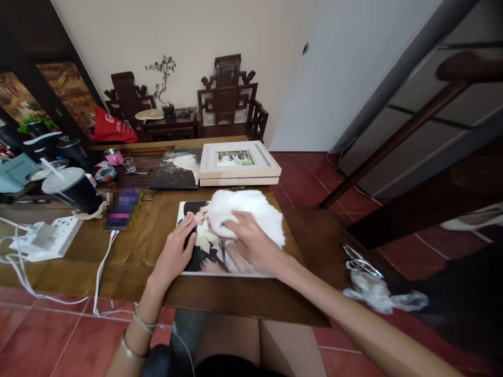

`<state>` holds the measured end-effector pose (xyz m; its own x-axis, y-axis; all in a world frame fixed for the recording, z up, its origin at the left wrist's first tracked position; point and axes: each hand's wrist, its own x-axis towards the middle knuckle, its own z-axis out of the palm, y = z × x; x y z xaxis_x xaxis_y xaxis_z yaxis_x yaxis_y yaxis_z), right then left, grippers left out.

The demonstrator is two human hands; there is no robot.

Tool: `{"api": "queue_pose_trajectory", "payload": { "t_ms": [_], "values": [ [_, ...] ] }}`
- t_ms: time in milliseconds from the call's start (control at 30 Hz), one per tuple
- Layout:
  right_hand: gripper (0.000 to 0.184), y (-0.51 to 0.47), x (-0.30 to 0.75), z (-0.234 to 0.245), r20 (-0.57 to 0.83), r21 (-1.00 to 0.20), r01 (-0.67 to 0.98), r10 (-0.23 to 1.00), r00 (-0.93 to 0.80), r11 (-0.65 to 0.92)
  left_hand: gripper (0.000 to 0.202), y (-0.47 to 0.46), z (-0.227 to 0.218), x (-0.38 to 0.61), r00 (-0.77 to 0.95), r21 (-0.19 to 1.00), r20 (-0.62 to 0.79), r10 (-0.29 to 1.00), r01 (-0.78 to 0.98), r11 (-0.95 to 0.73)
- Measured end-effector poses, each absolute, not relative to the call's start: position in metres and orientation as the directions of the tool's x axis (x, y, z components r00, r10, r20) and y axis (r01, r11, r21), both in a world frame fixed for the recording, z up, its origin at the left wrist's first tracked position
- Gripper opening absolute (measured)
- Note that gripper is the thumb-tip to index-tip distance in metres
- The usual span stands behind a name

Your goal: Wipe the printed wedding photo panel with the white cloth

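Observation:
A large photo print (204, 251) lies flat on the wooden table (149, 235) in front of me. My left hand (175, 254) rests flat on its left edge, fingers stretched out. My right hand (251, 238) presses a fluffy white cloth (251, 212) onto the print, fingers closed over the cloth's near edge. The cloth covers the print's upper right part.
Behind the print lie a framed picture (239, 162) stacked on another frame and a dark photo print (176, 168). To the left are a white power strip (51, 235) with cables, lidded cups (70, 186) and a pink cup (113, 156). Carved chairs (230, 99) stand by the far wall.

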<state>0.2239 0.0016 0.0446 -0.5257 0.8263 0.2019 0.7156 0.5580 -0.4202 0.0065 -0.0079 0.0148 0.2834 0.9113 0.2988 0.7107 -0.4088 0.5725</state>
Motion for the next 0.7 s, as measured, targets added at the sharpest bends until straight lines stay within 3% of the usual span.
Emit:
{"api": "queue_pose_trajectory", "payload": {
  "t_ms": [300,700],
  "values": [
    [0.041,0.058,0.137,0.059,0.209,-0.384,0.663,0.760,-0.615,0.643,0.032,-0.007,0.021,0.008,0.299,0.567,0.342,0.891,0.690,-0.449],
    [0.052,0.044,0.274,0.032,0.283,-0.343,0.756,0.828,-0.483,0.558,0.040,-0.007,0.017,0.009,0.279,0.585,0.343,0.897,0.684,-0.437]
  ]
}}
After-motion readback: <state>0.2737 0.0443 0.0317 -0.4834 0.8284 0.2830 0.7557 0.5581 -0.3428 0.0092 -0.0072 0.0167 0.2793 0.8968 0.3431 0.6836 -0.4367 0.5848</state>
